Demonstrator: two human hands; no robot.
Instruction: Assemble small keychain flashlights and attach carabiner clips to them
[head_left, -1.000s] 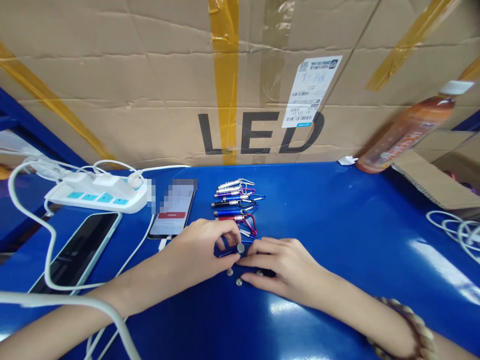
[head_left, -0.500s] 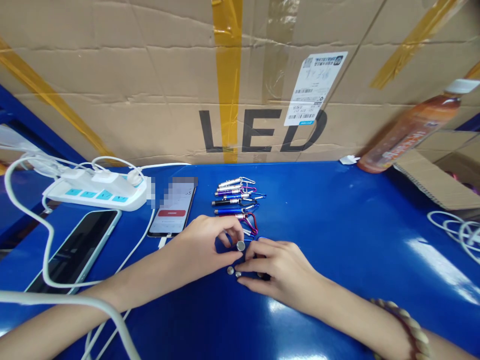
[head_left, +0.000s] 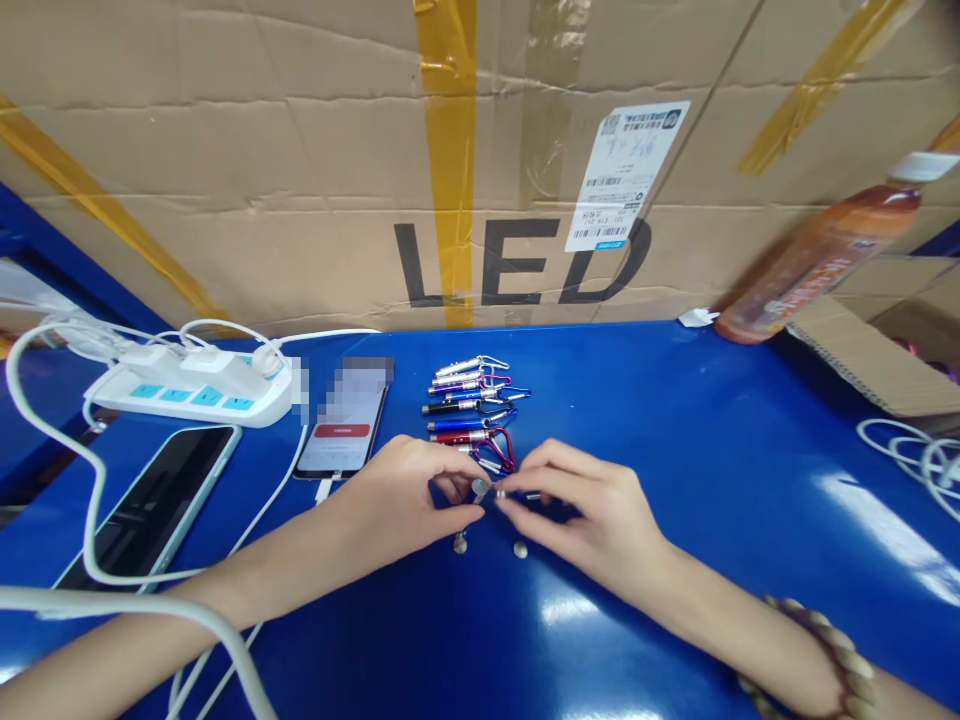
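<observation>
My left hand [head_left: 431, 487] is closed, thumb and index finger pinching a small silver round-ended piece [head_left: 479, 487]; the rest of it is hidden by the fingers. Just to its right, my right hand [head_left: 581, 500] pinches a tiny silver button cell [head_left: 501, 494] between its fingertips, close to that piece. Below the left fingertips a small silver piece [head_left: 460, 543] lies on the blue table, and a round button cell [head_left: 520, 549] rests under the right hand. Beyond the hands, several keychain penlights [head_left: 461, 424] with carabiner clips lie in a column.
On the left are a phone with a lit screen [head_left: 345, 425], a dark phone [head_left: 154, 505], and a white power strip [head_left: 191, 395] with cables. A cardboard box [head_left: 337, 200] stands behind. At right are an orange drink bottle [head_left: 825, 260], a white plug [head_left: 697, 318] and a coiled cable [head_left: 911, 460].
My right hand has risen from the table beside the small pieces, now holding a button cell up near the left fingertips. My left hand has stayed nearly in place, keeping its silver piece.
</observation>
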